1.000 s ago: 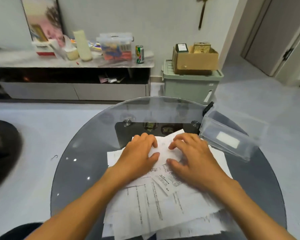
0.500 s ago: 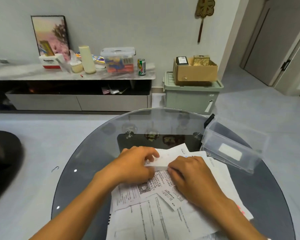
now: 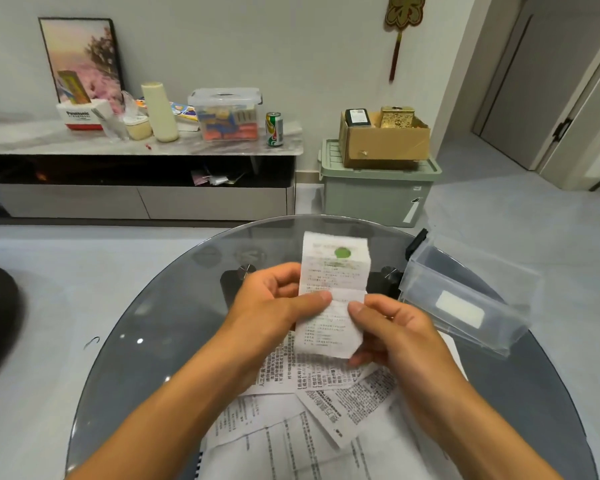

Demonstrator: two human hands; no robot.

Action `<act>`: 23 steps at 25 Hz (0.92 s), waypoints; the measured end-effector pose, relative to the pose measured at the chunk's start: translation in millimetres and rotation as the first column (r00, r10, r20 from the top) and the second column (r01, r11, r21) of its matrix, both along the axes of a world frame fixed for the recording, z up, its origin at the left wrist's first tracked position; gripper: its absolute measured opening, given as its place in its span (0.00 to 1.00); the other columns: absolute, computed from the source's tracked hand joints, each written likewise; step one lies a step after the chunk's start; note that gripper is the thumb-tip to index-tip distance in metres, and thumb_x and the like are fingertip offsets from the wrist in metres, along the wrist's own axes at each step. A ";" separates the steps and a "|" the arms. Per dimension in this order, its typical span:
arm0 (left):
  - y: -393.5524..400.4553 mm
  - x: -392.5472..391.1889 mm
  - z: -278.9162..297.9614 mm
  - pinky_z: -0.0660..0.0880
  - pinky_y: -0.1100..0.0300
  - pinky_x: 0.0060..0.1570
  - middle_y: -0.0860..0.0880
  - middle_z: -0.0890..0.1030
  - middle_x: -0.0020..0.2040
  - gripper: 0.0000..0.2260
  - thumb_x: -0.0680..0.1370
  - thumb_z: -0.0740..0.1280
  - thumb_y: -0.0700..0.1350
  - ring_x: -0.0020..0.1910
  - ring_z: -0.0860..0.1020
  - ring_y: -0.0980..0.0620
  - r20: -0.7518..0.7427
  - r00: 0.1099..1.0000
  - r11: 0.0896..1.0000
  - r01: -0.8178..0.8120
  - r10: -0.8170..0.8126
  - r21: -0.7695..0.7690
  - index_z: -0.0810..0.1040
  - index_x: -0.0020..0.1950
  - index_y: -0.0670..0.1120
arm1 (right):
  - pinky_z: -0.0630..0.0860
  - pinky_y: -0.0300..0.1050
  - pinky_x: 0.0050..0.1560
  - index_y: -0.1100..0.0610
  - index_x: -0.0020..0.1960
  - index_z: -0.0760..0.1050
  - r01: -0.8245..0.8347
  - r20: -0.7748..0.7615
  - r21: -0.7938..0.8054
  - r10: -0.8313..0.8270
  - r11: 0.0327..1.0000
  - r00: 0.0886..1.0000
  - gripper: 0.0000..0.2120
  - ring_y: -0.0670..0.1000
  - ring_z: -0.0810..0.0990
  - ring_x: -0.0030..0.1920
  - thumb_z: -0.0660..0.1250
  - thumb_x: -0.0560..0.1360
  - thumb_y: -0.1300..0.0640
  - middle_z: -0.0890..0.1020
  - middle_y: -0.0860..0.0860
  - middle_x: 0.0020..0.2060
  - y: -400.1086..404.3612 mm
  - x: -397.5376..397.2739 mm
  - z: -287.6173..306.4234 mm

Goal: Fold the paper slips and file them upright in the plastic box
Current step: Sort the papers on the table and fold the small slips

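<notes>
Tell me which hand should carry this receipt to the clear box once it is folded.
Right, probably. The plastic box sits on the table's right side, just beyond the right hand. Both hands pinch the receipt now; the left hand would have to cross over.

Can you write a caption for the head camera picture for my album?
Both hands hold a receipt above loose slips, clear plastic box waiting.

Brand name "Panasonic" legible on white-and-red box (image 3: 84, 116) on the sideboard, dense Chinese print on paper slips (image 3: 326, 379) lying on glass table (image 3: 160, 323) — too small to read, held receipt (image 3: 333, 271) — print blurred, green round logo only.
</notes>
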State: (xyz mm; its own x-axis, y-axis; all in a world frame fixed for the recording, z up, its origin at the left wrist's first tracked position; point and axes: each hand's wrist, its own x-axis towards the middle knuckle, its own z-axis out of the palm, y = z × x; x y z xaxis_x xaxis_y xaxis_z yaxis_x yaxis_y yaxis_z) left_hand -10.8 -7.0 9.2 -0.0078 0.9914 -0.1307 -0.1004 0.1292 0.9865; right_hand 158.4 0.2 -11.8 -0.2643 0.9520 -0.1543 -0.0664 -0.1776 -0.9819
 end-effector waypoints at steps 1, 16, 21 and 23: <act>-1.6 1.1 0.3 0.82 0.57 0.42 0.43 0.87 0.48 0.09 0.76 0.70 0.33 0.46 0.86 0.45 0.000 1.000 1.000 0.002 -0.002 0.007 0.83 0.53 0.42 | 0.78 0.46 0.38 0.58 0.53 0.83 0.009 0.009 0.016 -0.009 1.000 1.000 0.08 0.58 0.83 0.40 0.66 0.79 0.59 0.86 0.61 0.44 0.2 0.4 0.4; -8.4 6.3 -4.5 0.79 0.59 0.39 0.44 0.86 0.44 0.14 0.73 0.70 0.29 0.40 0.84 0.48 0.041 0.976 0.977 -0.213 0.213 0.007 0.83 0.48 0.47 | 0.79 0.43 0.28 0.53 0.61 0.74 0.088 -0.134 -0.041 -0.093 0.995 0.987 0.19 0.56 0.82 0.33 0.68 0.75 0.69 0.85 0.58 0.40 4.4 4.6 -1.0; -9.3 8.6 -2.5 0.79 0.59 0.36 0.43 0.86 0.44 0.20 0.71 0.71 0.27 0.38 0.84 0.48 0.078 0.984 0.987 -0.158 0.158 -0.011 0.79 0.56 0.48 | 0.80 0.41 0.32 0.61 0.55 0.79 0.078 -0.102 -0.037 -0.081 0.996 0.991 0.09 0.55 0.82 0.38 0.69 0.75 0.65 0.86 0.60 0.45 4.8 8.6 0.3; -9.5 8.6 -2.8 0.77 0.61 0.34 0.46 0.86 0.41 0.15 0.72 0.71 0.28 0.36 0.82 0.52 -0.027 0.986 0.986 -0.164 0.164 0.004 0.83 0.48 0.47 | 0.80 0.42 0.31 0.61 0.51 0.81 0.071 -0.066 -0.035 -0.073 0.997 0.995 0.05 0.55 0.83 0.36 0.69 0.76 0.65 0.86 0.61 0.42 4.6 9.3 2.8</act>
